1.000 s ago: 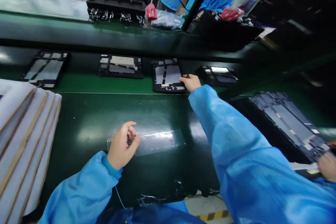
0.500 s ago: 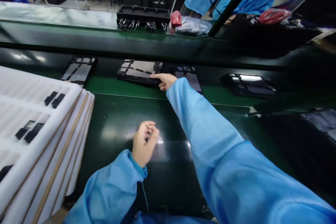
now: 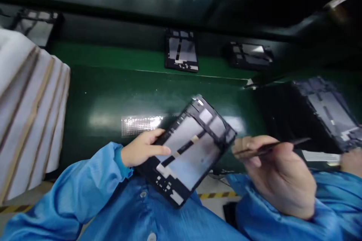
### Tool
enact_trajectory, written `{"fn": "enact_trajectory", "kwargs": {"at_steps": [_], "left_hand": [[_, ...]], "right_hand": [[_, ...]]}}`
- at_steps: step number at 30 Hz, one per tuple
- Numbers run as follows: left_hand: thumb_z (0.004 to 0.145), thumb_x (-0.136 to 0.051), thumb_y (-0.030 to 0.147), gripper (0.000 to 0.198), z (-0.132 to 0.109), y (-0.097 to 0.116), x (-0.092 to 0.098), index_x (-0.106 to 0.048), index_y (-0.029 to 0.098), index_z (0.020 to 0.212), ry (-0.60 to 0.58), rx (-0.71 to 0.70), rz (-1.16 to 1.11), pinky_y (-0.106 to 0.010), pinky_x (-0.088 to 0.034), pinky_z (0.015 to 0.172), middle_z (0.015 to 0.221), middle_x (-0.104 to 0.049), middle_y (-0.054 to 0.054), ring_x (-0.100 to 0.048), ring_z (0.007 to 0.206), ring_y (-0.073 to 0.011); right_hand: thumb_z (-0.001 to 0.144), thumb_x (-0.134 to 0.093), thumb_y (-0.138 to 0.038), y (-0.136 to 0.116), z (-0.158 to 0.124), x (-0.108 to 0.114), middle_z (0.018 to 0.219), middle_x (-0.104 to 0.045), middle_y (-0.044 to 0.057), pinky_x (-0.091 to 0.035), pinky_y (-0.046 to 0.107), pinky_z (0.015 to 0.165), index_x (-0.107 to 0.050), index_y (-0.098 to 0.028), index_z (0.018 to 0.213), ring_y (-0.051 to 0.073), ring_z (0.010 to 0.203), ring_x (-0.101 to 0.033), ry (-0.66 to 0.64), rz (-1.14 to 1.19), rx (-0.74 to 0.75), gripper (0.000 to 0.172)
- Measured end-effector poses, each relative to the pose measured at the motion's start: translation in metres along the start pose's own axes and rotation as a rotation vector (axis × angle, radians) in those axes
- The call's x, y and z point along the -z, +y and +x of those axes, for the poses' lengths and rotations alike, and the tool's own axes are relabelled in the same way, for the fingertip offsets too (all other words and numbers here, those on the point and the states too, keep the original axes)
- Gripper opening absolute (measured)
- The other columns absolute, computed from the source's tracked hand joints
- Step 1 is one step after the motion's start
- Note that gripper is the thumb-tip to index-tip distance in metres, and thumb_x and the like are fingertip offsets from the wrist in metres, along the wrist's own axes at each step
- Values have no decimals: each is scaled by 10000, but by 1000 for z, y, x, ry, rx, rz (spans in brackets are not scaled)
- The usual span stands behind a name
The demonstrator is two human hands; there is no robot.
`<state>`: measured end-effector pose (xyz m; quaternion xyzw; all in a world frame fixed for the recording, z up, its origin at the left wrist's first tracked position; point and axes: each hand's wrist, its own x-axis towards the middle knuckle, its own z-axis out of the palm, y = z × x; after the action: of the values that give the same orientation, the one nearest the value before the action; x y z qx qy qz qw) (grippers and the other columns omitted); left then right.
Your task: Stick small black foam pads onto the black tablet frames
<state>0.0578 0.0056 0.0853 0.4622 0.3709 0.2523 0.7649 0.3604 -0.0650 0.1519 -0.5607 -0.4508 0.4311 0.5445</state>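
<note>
In the head view, the left hand [image 3: 141, 151] now grips a tablet [image 3: 186, 154]. Half a second ago that hand hung half-curled above the clear strip [image 3: 138, 125], while the right hand [image 3: 283, 175] reached to a tablet in the far row. One piece is thus off the row and, it seems, steadied for work, its open side facing up and within reach of the right hand.

The tablet is tilted, held off the surface [image 3: 98, 101] at its near edge, in front of the gown [image 3: 141, 214]. The left fingers pinch its left long edge: the thumb lies across the open side, and the fingertips underneath are hidden. The right fingers are pressed together on a thin dark tool [image 3: 268, 147], perhaps tweezers, its visible point away from the tablet. They are just beside the tablet's right edge; whether they touch it cannot be told. The other tablets [image 3: 182, 49] lie well apart, beyond both hands.
</note>
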Motion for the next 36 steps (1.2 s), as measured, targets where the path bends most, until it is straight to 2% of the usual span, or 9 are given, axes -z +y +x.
{"fn": "enact_trajectory", "kwargs": {"at_steps": [2,4,7,10,13,16,24,31,36], "left_hand": [[804,-875,462,382,-4,-5,-14,-851,204,1085,-96,22,125,-408,-693,766,980,-881,-83,-851,867,-299],[794,-871,476,377,-3,-3,-15,-853,220,1070,-68,-1,291,-376,-633,699,888,-840,-59,-790,760,-261],[815,-872,476,350,1,15,6,-824,225,1054,143,-90,529,-361,-544,756,987,-790,-76,-720,855,-247],[966,-706,409,192,7,33,41,-754,226,994,340,-202,888,-338,-461,744,897,-723,-43,-657,816,-206],[1023,-615,350,170,13,33,66,-737,232,1017,254,-206,1243,-320,-366,647,665,-600,32,-557,613,-163],[1040,-610,340,178,17,23,69,-745,230,1074,147,-125,1414,-325,-295,608,673,-626,26,-583,608,-182],[1057,-586,278,225,20,29,57,-753,222,1197,101,3,1487,-352,-338,626,739,-695,-3,-659,683,-220],[1055,-640,317,206,21,24,62,-750,235,1209,156,-47,1440,-374,-401,682,742,-691,-4,-643,690,-225],[1064,-611,332,248,20,19,66,-763,248,1241,178,-164,1421,-343,-431,679,733,-704,14,-651,675,-202]], "right_hand": [[986,-850,-607,-2,0,-2,597,-654,27,-473,390,434,-936,-417,1002,231,527,-584,-14,-22,-10,209],[983,-900,-517,-1,6,-19,763,-788,31,-564,365,498,-926,-400,1119,220,617,-698,-124,-21,-41,180],[1040,-871,-438,12,33,-59,1063,-874,47,-710,385,775,-895,-339,1184,231,916,-838,-394,-42,-18,176],[1061,-844,-482,41,76,-98,1177,-864,64,-689,411,1017,-849,-260,1160,240,1115,-836,-542,-174,71,243],[1071,-808,-549,72,109,-119,1143,-844,65,-665,392,1019,-788,-225,1167,221,1063,-818,-623,-262,107,339],[1102,-770,-526,87,118,-122,1187,-828,64,-665,377,1036,-762,-232,1205,215,1111,-815,-699,-245,95,312],[1090,-805,-477,89,112,-122,1176,-831,52,-677,382,1044,-801,-262,1199,235,1125,-821,-697,-225,121,241],[988,-913,-560,88,126,-124,1065,-846,35,-722,399,996,-814,-284,1090,239,1016,-831,-680,-172,24,310],[1043,-876,-483,66,64,-105,1055,-877,22,-750,369,852,-803,-288,1122,197,872,-841,-396,-13,-69,223]]}}
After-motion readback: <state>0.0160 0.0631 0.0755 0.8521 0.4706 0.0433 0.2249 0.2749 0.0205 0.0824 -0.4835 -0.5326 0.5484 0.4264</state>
